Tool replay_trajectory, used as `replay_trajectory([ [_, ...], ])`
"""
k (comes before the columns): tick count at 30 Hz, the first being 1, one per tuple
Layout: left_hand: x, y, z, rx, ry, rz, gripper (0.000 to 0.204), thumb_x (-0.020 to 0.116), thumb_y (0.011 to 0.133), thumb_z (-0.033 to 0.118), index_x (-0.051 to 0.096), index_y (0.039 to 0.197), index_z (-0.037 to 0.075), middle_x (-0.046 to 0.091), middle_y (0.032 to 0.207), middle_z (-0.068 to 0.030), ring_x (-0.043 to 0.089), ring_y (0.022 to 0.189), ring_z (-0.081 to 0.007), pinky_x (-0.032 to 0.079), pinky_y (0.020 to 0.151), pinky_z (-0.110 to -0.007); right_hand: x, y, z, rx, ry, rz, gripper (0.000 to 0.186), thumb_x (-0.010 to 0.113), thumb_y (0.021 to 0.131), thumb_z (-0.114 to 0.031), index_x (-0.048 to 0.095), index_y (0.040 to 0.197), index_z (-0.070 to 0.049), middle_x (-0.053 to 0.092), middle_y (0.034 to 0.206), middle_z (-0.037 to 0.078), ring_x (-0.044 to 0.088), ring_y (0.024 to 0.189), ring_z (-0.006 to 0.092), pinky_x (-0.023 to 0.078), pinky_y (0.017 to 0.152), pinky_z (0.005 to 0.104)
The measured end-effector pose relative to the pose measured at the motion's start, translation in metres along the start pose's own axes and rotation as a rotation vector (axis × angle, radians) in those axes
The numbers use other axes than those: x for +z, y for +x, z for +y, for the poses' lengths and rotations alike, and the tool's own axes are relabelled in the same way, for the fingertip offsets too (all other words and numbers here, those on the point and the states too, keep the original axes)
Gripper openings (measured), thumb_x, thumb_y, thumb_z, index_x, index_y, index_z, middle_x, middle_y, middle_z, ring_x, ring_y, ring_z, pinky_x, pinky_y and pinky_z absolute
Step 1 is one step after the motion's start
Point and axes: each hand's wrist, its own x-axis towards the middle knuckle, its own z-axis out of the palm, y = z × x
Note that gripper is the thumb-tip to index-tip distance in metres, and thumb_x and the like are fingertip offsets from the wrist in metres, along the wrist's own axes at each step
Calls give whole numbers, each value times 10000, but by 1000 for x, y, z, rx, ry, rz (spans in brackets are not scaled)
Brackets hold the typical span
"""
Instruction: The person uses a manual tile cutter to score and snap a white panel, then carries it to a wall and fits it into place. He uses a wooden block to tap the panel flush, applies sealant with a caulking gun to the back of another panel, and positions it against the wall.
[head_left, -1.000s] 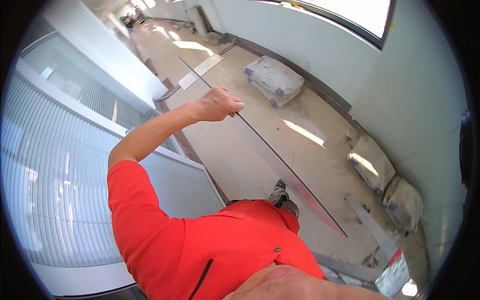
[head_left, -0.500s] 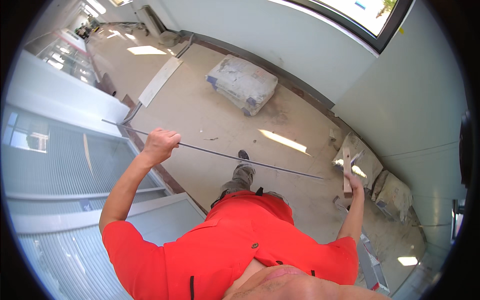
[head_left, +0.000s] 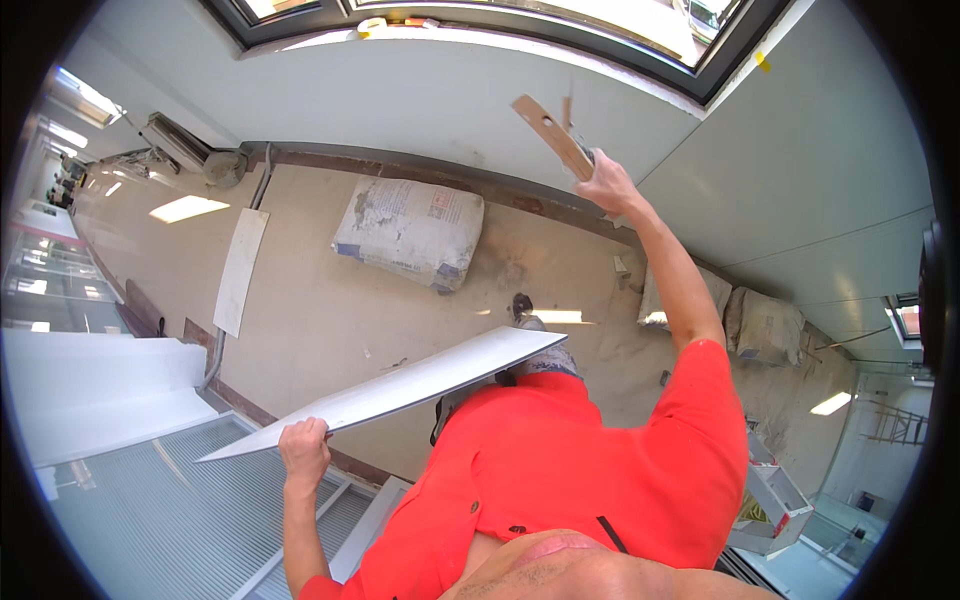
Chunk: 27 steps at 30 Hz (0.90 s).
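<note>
My left hand point(head_left: 305, 450) is closed on the edge of a long, thin white board point(head_left: 420, 385), held tilted in front of my body at lower left. My raised right hand point(head_left: 605, 182) grips a light wooden tool point(head_left: 545, 130) with a hole in it, held toward the wall below the window point(head_left: 700, 70); the rest of the tool is hard to make out. My red shirt and one shoe show below the board and beside it.
Pale sacks point(head_left: 405, 225) lie on the dusty floor ahead, more point(head_left: 768, 325) along the wall at right. A loose strip point(head_left: 242, 270) lies beside a grey conduit. A glazed partition point(head_left: 170, 500) is at left. Small items point(head_left: 390, 25) sit on the sill. A box-like metal object point(head_left: 775, 490) is at lower right.
My right arm has come into view and risen toward the window with the wooden tool. My left hand has dropped, tipping the board so its white face shows. The view has turned toward the window wall.
</note>
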Motion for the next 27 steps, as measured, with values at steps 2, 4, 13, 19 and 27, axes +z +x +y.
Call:
replay_trajectory([
  [2,5,16,-6,-47,31,-22,146,690,799,23,559,780,86,593,773,-99,625,752,-323,467,696,-465,-17,74,-39,-161,-212,66,657,856,801,-363,584,1263,15,721,1222,239,692,1183,420,562,987,483],
  [4,1,36,2,-97,49,-59,139,676,791,12,560,780,86,591,775,-101,626,755,-324,470,700,-465,-32,151,-55,-320,-473,145,619,872,852,-363,590,1267,1,702,1235,207,688,1207,369,551,1015,459],
  [13,-40,113,56,-321,94,-180,128,676,776,2,577,792,82,598,788,-99,632,762,-322,489,695,-456,19,363,-74,-870,-714,437,330,623,984,-93,577,1300,-12,639,1229,120,649,1179,274,523,1022,389],
  [19,-42,144,63,-422,54,-240,114,670,778,-6,596,817,71,601,793,-105,633,766,-330,486,690,-463,87,378,-124,-774,-332,201,645,881,841,-434,585,1248,-29,688,1098,149,703,1049,334,566,908,457],
  [27,-8,136,54,-515,-33,-329,146,675,755,-19,618,840,85,607,806,-87,637,770,-310,491,668,-448,320,337,-81,-274,-45,-955,844,846,779,-648,735,1116,117,759,1089,299,750,1048,411,580,919,476],
])
